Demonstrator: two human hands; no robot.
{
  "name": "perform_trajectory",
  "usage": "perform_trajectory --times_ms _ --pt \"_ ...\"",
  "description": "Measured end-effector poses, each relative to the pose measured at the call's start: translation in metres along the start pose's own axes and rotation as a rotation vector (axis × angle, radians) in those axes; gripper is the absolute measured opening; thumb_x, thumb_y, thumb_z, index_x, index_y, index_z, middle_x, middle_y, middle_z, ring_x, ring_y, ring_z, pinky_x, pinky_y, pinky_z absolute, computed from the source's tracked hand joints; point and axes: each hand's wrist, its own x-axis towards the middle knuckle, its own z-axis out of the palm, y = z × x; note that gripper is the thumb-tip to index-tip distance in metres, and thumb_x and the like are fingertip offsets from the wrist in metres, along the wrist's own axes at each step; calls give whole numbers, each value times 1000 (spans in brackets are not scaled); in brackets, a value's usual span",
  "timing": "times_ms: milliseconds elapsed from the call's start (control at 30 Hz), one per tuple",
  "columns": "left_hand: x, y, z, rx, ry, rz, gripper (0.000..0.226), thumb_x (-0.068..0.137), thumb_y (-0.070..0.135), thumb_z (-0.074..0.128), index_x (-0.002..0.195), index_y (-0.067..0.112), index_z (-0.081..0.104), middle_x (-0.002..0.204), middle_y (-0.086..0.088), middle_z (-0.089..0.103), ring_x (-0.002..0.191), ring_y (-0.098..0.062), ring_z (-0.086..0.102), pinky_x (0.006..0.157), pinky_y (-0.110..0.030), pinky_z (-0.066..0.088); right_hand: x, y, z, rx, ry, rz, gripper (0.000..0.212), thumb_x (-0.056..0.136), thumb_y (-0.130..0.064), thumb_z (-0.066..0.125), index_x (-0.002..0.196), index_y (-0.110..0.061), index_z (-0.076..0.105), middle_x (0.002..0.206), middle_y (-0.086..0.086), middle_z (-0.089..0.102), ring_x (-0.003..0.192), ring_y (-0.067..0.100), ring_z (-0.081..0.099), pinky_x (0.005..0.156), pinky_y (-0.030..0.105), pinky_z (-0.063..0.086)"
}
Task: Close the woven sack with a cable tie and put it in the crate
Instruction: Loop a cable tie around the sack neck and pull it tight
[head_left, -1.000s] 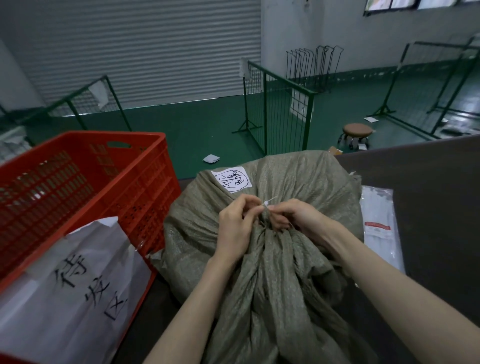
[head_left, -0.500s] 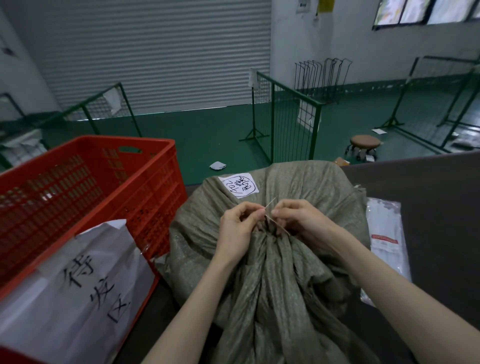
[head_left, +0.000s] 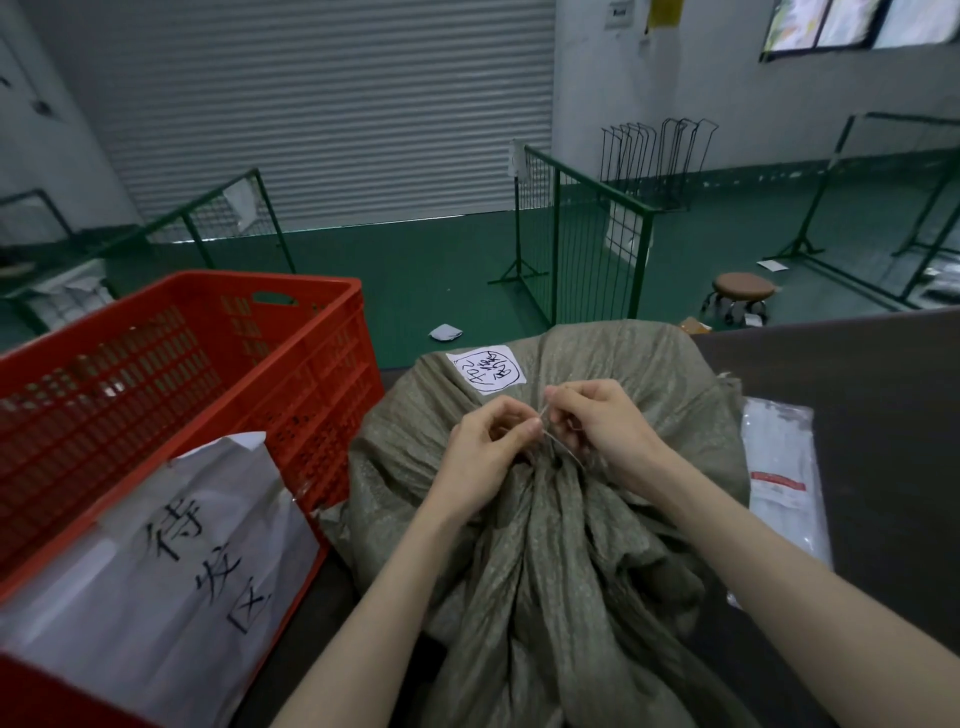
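A grey-green woven sack (head_left: 639, 374) lies on the dark table, its mouth gathered into a bunched neck toward me, a white handwritten label (head_left: 485, 370) on top. A thin pale cable tie (head_left: 546, 423) runs around the neck. My left hand (head_left: 485, 452) pinches one end of the tie, and my right hand (head_left: 602, 423) pinches the other, both resting on the gathered fabric. The red plastic crate (head_left: 218, 364) stands just left of the sack, with a white paper sign (head_left: 171, 551) taped on its near wall.
A clear packet of white items (head_left: 779, 478) lies on the dark table (head_left: 883, 395) right of the sack. Beyond the table are green floor, green wire fence panels (head_left: 582, 244), a round stool (head_left: 743, 291) and a shut roller door.
The hands stay at the sack's neck. The tie's loose end has shifted between the fingertips, and the right hand now sits slightly higher. The camera has tilted up a little.
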Motion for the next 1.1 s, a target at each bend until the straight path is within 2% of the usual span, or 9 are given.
perform_trajectory --times_ms 300,400,500,633,900,1100 --pt "4 9 -5 109 -31 -6 8 83 19 67 76 22 64 68 8 62 63 -3 54 65 -22 43 -2 -12 -1 107 98 -54 42 93 -15 50 52 -8 51 40 0 48 32 7 32 33 15 23" --pt "4 8 -7 131 -43 -3 6 76 29 67 73 27 64 69 9 64 66 -6 57 67 -21 44 -1 -19 -6 179 128 -79 42 93 -14 50 51 -10 53 50 10 52 34 12 41 33 19 30" --pt "3 5 -9 148 -66 0 6 78 27 68 73 27 64 71 9 64 70 -7 58 69 -22 44 1 -27 -10 265 136 -96 40 94 -12 47 55 -9 54 52 6 59 38 12 50 36 20 39" --pt "3 6 -8 145 -60 -5 7 71 32 68 72 24 66 69 7 65 69 -7 58 68 -20 44 0 -38 -13 382 164 -111 38 95 -11 47 57 -8 53 49 2 61 41 11 54 40 17 44" --pt "-2 3 -3 235 -74 -38 11 76 20 71 68 22 63 65 7 64 64 -3 56 66 -21 43 -2 -51 -23 566 274 -126 35 96 -13 47 61 -10 54 52 0 59 47 9 52 44 16 42" --pt "-22 -18 3 203 -76 -55 17 65 35 63 68 18 59 69 9 61 67 -8 54 68 -29 42 -6 -66 -34 706 318 -133 38 96 -9 45 58 -8 52 52 2 55 46 8 47 41 15 37"
